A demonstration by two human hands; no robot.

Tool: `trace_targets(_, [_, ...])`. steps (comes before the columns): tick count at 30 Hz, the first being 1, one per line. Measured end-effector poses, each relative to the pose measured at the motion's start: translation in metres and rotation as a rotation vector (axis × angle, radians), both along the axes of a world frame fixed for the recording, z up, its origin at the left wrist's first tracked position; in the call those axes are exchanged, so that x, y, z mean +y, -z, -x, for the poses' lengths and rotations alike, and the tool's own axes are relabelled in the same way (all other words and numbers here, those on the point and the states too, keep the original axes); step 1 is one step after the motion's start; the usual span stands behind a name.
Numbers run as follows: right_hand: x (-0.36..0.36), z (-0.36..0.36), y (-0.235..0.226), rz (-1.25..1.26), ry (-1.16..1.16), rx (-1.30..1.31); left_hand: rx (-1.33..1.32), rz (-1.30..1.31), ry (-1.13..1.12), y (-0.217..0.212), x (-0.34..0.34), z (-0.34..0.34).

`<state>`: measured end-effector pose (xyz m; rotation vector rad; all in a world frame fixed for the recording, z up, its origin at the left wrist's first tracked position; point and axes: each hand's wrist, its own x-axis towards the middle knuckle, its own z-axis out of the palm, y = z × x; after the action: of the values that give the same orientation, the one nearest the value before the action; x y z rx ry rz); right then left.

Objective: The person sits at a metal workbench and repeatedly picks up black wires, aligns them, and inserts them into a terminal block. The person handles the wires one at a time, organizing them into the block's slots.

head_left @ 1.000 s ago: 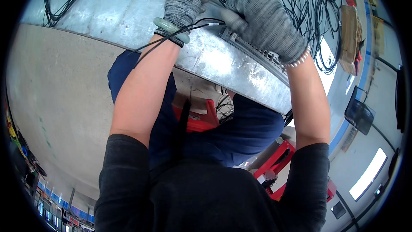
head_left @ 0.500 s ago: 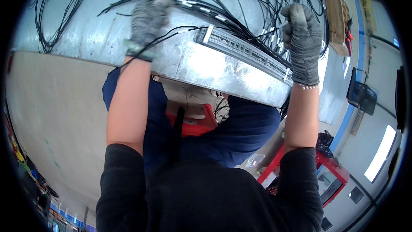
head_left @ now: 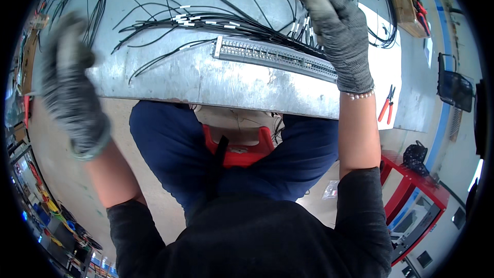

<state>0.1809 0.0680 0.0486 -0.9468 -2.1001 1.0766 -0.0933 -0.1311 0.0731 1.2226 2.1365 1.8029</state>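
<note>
- The work in hand looks like wiring a long grey terminal strip [head_left: 275, 57] that lies on a sheet-metal counter [head_left: 206, 80], near its front edge.
- The right hand [head_left: 337, 31], gloved in grey knit, is closed on a bunch of black wires [head_left: 242, 20] at the right end of the strip, where the leads with white sleeves fan out across the metal.
- The left hand [head_left: 67, 82], gloved too, is raised off to the left, clear of the counter and blurred; I cannot tell whether it is open or closed, or whether it holds anything.
- Red-handled pliers [head_left: 385, 104] lie on white paper at the right, well apart from both hands.
- By my judgement, the next move calls for picking one lead out of the bunch and lining its end up with a free slot, with the left hand brought back to steady things.
</note>
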Motion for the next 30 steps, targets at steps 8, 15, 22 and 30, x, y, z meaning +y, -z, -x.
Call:
trace_targets(8, [0.001, 0.027, -0.038, 0.104, -0.085, 0.133, -0.429, 0.369, 0.846, 0.017, 0.117, -0.104])
trace_targets(15, [0.003, 0.028, -0.044, 0.04, -0.122, 0.015, -0.363, 0.185, 0.61, 0.038, 0.111, -0.109])
trace_targets(22, [0.038, 0.01, 0.05, -0.047, -0.264, -0.351, -0.503, 0.261, 0.423, 0.063, 0.079, -0.079])
trace_targets(30, [0.027, 0.054, 0.052, -0.168, -0.485, -0.888, -0.525, 0.359, 0.513, 0.103, 0.071, -0.067])
